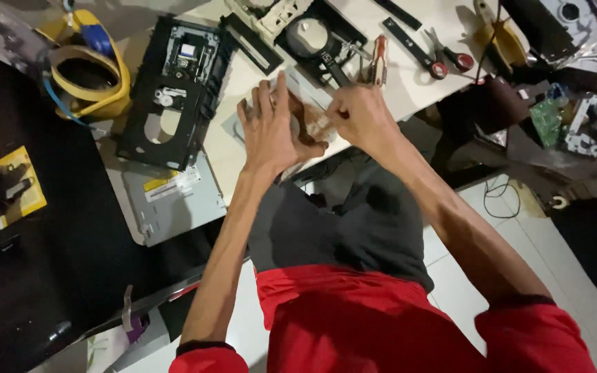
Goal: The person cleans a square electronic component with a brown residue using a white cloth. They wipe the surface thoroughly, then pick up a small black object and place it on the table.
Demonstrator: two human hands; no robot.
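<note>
Two hands of yours meet over one small brown board (310, 123) at the near edge of the white table (354, 27). Your left hand (269, 131) lies flat on it, fingers spread wide open and pointing away from you, pressing the board down. Your right hand (361, 117) is curled tight into a fist around a thin tool; you cannot see the tool's tip, because the hand hides it. The fist touches the right end of the board. Most of the board is covered, so you cannot tell which way its long side runs.

Just beyond the board sits a black frame with a round hole (312, 34). To the left of the board lies a black drive tray (174, 90), and a grey metal box (174, 197) lies partly under that tray. Far left of the board is a yellow roll of tape (91, 83). Beyond and right of the board rest a red-handled screwdriver (379, 59) and red scissors (447, 59).
</note>
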